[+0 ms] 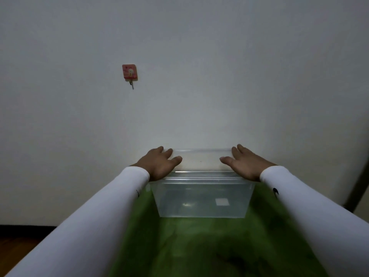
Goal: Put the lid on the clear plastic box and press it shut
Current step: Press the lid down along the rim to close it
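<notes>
We wore long, snug white fabric sleeves [103, 212] reaching the wrists, each bearing a small dark printed marking [275, 192] near the cuff.

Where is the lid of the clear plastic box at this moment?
In the head view the lid lies on top of the clear plastic box, low and right of centre, with the left hand and right hand flat on its two ends.

Two hands [159, 163], one box [201, 198], one lid [201, 159]
</notes>
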Tool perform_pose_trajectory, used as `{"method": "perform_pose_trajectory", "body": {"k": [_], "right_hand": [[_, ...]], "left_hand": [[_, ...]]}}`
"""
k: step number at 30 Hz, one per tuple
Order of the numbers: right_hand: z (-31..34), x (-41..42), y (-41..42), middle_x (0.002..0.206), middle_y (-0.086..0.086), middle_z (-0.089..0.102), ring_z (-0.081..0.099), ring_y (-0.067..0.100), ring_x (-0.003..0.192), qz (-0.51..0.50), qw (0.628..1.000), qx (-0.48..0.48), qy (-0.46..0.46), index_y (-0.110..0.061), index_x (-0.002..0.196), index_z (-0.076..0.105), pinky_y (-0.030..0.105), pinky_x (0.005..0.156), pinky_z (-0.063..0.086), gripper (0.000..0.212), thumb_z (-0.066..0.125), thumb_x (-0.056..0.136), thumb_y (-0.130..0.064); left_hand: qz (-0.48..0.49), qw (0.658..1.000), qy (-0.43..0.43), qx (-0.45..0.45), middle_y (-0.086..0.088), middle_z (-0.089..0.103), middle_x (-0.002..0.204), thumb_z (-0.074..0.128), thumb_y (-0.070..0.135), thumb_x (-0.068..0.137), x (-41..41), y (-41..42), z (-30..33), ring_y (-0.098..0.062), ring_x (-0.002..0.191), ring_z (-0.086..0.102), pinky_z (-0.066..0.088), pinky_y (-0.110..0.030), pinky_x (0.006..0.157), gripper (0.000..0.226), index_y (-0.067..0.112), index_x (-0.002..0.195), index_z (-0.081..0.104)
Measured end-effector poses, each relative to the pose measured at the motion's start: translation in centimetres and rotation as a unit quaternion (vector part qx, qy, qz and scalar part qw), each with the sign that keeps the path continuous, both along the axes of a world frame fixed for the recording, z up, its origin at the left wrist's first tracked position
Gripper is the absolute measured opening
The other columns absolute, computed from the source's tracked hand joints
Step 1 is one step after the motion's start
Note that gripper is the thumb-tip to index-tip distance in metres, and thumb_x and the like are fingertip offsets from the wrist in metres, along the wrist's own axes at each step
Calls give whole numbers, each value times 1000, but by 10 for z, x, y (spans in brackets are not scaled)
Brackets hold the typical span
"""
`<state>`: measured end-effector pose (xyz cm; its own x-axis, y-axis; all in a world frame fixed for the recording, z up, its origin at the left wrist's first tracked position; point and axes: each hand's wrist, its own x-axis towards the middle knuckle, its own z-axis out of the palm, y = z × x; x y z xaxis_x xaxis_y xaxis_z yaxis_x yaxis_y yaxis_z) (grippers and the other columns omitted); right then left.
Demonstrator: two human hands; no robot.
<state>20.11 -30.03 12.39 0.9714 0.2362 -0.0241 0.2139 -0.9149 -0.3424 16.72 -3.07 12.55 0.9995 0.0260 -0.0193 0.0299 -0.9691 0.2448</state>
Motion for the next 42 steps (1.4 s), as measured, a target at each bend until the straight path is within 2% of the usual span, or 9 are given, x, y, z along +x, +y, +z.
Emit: {"method": "perform_pose_trajectory", "body": {"k": [5, 9, 11, 14, 18, 34, 37, 40, 42], "right_hand": [[-1, 1, -2, 160, 7, -1, 0, 18, 146, 3, 1000, 12, 3, -14, 150, 10, 39, 116, 6, 77, 25, 91, -60], [-2, 2, -2, 160, 6, -1, -1, 17, 146, -1, 1000, 11, 3, -15, 150, 10, 39, 116, 6, 77, 25, 90, -61], [-2, 3, -1, 160, 6, -1, -1, 17, 146, -3, 1000, 12, 1, -15, 150, 10, 39, 116, 5, 78, 25, 90, -61], [-2, 3, -1, 160, 6, -2, -2, 17, 145, -4, 1000, 17, 2, -14, 150, 10, 38, 116, 5, 78, 26, 89, -61], [-1, 3, 1, 160, 8, -1, -1, 18, 145, -2, 1000, 10, 1, -15, 149, 13, 40, 117, 6, 76, 26, 89, -60], [6, -6, 0, 159, 12, 6, -1, 20, 145, 33, 999, 8, -4, -21, 147, 24, 39, 115, 6, 57, 18, 97, -47], [6, -13, -2, 155, 16, 16, 7, 23, 144, 34, 998, 56, -4, -20, 142, 31, 37, 111, 12, 45, 21, 101, -34], [9, -19, 0, 148, 23, 31, 27, 33, 136, 16, 988, 155, 5, -4, 142, 27, 35, 106, 22, 52, 34, 100, -34], [11, -19, 1, 144, 27, 35, 31, 38, 132, 13, 991, 130, -2, 2, 140, 29, 39, 105, 21, 50, 34, 101, -29]], "left_hand": [[6, 1000, -6, -2, -9, 18, 160, 19, 67, 85, 1, 1, 0, -26, 147, 11, 15, -44, 117, 75, 27, 148, 23], [-32, 994, -5, 107, -11, 19, 159, 4, 67, 81, 1, 1, 0, -31, 145, 13, 15, -47, 117, 80, 27, 148, 23], [-41, 990, -41, 129, -11, 15, 160, 8, 67, 86, 1, -4, 4, -29, 147, 10, 11, -46, 118, 74, 29, 148, 22], [-105, 988, -55, 97, -6, 14, 161, 15, 77, 82, 2, -23, 11, -25, 147, 7, 4, -41, 119, 78, 36, 148, 21], [-143, 987, 17, 65, -3, 7, 162, 20, 93, 62, 5, -41, 13, -23, 148, 0, 0, -45, 118, 96, 47, 146, 12], [-127, 990, 39, 55, -2, 7, 162, 23, 98, 49, 8, -43, 8, -22, 148, 1, 2, -46, 119, 107, 50, 144, 14], [-132, 989, 35, 56, -2, 8, 162, 23, 98, 49, 7, -43, 8, -23, 148, 2, 3, -47, 119, 107, 49, 144, 15], [-126, 991, 27, 39, 0, 11, 162, 28, 98, 50, 6, -43, 9, -21, 148, 4, 5, -46, 118, 106, 49, 144, 20], [-123, 991, 25, 34, 2, 13, 161, 30, 98, 50, 6, -42, 11, -20, 147, 6, 7, -47, 117, 105, 50, 143, 23]]}}
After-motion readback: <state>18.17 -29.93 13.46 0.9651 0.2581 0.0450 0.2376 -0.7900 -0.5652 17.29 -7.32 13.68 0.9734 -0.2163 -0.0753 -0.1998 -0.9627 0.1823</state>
